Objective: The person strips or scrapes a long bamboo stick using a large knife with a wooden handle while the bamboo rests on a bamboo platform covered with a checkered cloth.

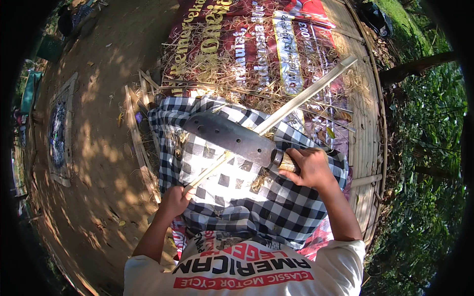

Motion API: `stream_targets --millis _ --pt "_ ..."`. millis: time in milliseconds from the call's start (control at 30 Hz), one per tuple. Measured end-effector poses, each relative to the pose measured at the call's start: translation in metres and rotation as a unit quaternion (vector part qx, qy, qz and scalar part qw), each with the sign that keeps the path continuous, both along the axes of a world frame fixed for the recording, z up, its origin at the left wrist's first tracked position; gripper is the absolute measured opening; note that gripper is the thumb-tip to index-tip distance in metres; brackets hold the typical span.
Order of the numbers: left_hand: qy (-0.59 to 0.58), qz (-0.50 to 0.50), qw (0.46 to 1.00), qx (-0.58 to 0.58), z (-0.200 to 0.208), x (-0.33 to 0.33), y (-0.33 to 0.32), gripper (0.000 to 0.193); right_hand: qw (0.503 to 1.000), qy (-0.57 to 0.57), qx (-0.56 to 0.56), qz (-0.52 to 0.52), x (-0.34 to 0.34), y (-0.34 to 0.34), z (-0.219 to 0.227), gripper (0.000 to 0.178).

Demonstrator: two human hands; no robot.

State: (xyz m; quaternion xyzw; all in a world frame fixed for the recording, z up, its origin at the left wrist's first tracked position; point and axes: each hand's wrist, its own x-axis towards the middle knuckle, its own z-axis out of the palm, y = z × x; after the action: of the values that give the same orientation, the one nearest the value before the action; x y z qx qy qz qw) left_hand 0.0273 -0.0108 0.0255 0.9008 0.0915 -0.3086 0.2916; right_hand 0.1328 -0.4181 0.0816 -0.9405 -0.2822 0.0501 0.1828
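Checkered cloth (291, 204) lies beneath — left grip (175, 201) clamps pale strip (209, 171), right grip (313, 167) knife handle (288, 163).

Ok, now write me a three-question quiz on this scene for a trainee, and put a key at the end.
1. Multiple choice: which hand grips the wide-bladed knife? (a) left (b) right (c) both

2. True or false: the left hand is empty.

3. Fill the gap: the checked cloth beneath the knife is coloured ___.

Key:
1. b: the right hand has its fingers around the handle.
2. False: it holds a pale strip.
3. Black and white.
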Motion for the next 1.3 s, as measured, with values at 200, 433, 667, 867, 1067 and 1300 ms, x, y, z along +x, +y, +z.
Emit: stream_targets --millis 200,433,667,867,1067,1300 --pt "-0.037 0.005 0.999 0.016 -0.016 -0.011 0.007 0.049 0.999 -0.034 -0.02 0.015 0.005 -0.013 0.006 0.05" --pt "-0.054 -0.01 0.998 -0.005 -0.008 -0.005 0.005 0.05 0.995 -0.05 -0.066 -0.062 0.003 -0.068 0.013 0.049" --pt "-0.081 -0.006 0.997 0.008 -0.006 -0.009 -0.002 0.051 0.994 0.004 -0.035 -0.107 -0.008 -0.038 0.02 0.053" --pt "-0.097 -0.019 0.995 0.018 -0.011 -0.01 -0.003 0.051 0.995 0.022 -0.071 -0.071 -0.012 -0.006 0.013 0.057" --pt "-0.103 -0.004 0.995 0.006 -0.011 -0.013 -0.001 0.055 0.997 -0.058 -0.042 -0.018 0.006 -0.028 0.002 0.053" --pt "-0.113 -0.05 0.991 0.057 -0.023 -0.012 0.005 0.057 0.965 0.013 -0.011 -0.261 0.019 -0.094 0.005 0.052"
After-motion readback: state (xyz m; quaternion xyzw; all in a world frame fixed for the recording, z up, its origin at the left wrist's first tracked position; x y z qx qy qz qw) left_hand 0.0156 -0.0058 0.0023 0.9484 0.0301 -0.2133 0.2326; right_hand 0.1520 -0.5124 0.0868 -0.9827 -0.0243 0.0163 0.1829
